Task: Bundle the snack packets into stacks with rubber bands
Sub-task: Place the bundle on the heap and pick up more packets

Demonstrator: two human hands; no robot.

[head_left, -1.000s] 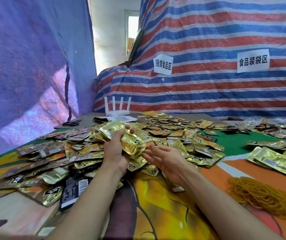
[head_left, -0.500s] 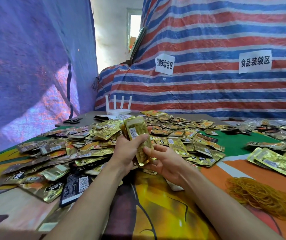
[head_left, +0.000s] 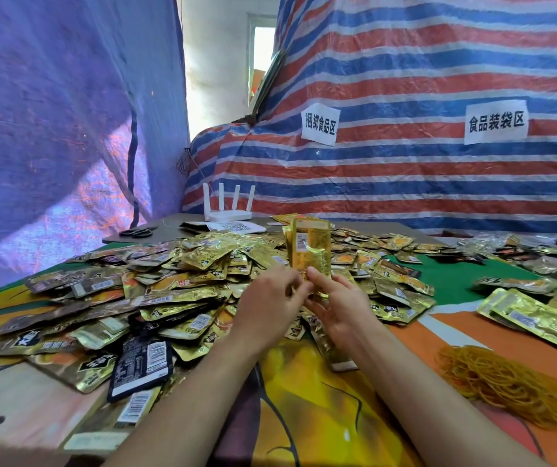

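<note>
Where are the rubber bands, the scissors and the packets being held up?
rubber bands (head_left: 506, 389): head view, middle of the loose orange pile.
scissors (head_left: 137, 232): head view, middle of the dark pair.
held packets (head_left: 310, 251): head view, gold face of the front packet.

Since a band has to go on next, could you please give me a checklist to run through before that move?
1. The stack of gold snack packets is held upright above the loose heap of packets: ok.
2. The left hand and the right hand both grip the stack's lower end: ok.
3. The stack's top edges are roughly even: ok. The lower edges are hidden by the hands: cannot tell.
4. The rubber band pile lies uncovered on the right, apart from both hands: ok.
5. A band ready in a hand: not ok, none visible.
6. Number of packets in the stack: cannot tell.
</note>
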